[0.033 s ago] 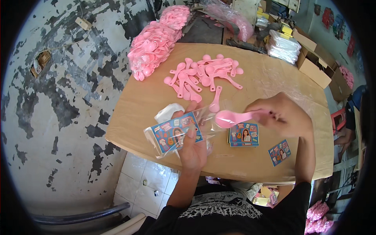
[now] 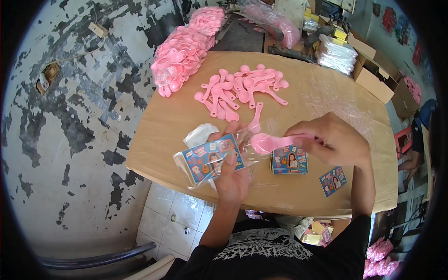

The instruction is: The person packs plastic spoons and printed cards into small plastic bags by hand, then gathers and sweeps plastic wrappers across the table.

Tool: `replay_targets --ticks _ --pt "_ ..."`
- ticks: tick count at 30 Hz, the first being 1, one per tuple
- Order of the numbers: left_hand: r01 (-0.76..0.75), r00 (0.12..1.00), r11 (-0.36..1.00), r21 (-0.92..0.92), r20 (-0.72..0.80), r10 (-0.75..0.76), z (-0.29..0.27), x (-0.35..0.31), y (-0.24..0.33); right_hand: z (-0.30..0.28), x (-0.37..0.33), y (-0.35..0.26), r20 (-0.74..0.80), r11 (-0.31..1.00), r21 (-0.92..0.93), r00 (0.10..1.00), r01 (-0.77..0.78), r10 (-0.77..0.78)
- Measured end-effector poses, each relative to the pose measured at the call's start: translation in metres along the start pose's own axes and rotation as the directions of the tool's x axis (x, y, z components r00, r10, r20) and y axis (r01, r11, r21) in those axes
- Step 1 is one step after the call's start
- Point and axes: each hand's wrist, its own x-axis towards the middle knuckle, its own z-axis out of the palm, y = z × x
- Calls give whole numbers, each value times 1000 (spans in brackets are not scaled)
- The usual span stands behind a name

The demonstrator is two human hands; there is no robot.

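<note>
Pink spoon (image 2: 277, 142), bowl leftward, at right end of clear bag (image 2: 248, 145); blue printed card (image 2: 199, 162) inside, tilted.

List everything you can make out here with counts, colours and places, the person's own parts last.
Held spoon: one, pink, in right hand
Clear bag: one, transparent, in left hand
Bagged card: one visible, blue, inside clear bag
Card stack: one, blue, table's near side
Loose card: one, blue, right of stack
Loose spoons: many, overlapping, pink, table's middle
White item: one, kind unclear, beside left hand
Filled spoon bags: apparently two, pink, far left
Clear plastic stack: one, whitish, far right
Cardboard boxes: several, brown, far right
Table: one, brown, beneath
Wall: one, peeling white-grey, left
Co-worker: one, partly visible, right edge
Left hand: one, bare, centre
Right hand: one, bare, right of centre
Shirt: one, black, lower edge
</note>
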Motion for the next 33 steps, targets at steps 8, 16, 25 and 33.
replay_targets --ticks 8,16,25,33 --pt "269 959 923 -275 -11 -283 16 -18 -17 9 11 -24 -102 994 96 993 61 -51" --pt "145 986 972 183 56 -158 -10 20 24 -33 3 -35 -512 983 156 859 93 1" --pt "-318 742 377 870 476 -472 53 73 37 -11 35 -20 -462 981 184 876 -57 138" --pt "57 583 498 865 376 -720 20 126 -9 -5 39 36 -629 987 133 762 -88 153"
